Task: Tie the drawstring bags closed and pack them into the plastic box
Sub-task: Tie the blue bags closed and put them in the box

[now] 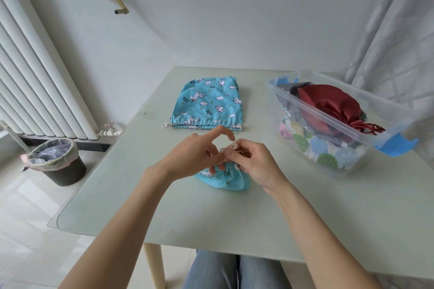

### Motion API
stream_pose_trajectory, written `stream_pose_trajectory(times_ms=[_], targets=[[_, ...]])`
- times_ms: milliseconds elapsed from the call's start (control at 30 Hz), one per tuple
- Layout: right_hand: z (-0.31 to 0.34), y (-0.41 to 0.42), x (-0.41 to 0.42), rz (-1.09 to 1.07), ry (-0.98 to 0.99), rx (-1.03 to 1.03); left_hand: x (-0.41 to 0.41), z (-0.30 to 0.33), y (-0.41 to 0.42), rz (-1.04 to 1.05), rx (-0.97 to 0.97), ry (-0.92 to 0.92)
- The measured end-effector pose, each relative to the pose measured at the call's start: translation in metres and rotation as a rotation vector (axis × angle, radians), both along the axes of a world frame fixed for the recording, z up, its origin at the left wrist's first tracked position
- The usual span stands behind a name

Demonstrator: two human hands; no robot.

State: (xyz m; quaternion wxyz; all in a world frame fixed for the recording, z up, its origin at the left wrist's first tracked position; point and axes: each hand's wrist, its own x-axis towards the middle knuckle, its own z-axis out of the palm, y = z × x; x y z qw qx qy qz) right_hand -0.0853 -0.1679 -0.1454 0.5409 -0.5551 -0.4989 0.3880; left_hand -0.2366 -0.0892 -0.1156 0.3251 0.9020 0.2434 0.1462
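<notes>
Two turquoise cartoon-print bags (207,103), a red satin bag (328,105), clear box (352,110) with blue clips.

On the table (141,195), one bag (220,180) lies before another bag (209,103); the box (333,110) stands right.

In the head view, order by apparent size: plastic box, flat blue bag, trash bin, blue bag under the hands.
1. plastic box
2. flat blue bag
3. trash bin
4. blue bag under the hands, partly hidden
</notes>
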Motion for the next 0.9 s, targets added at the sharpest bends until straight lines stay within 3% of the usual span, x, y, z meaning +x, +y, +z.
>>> stream_pose_trajectory(times_ms=[233,500,567,733,900], targets=[[0.001,0.005,0.002,-0.081,0.038,0.019,-0.006,-0.002,0.007,0.162,0.122,-0.256],[0.001,0.007,0.003,-0.057,0.002,-0.015,-0.001,-0.014,0.009,0.113,0.304,-0.266],[0.0,0.008,0.004,-0.041,0.026,-0.025,0.002,-0.018,0.007,0.116,0.243,-0.326],[-0.005,0.008,0.007,-0.037,0.091,-0.017,0.006,-0.027,0.0,0.21,-0.219,-0.463],[-0.01,0.008,0.007,-0.056,0.129,-0.012,0.006,-0.031,0.005,0.225,-0.263,-0.396]])
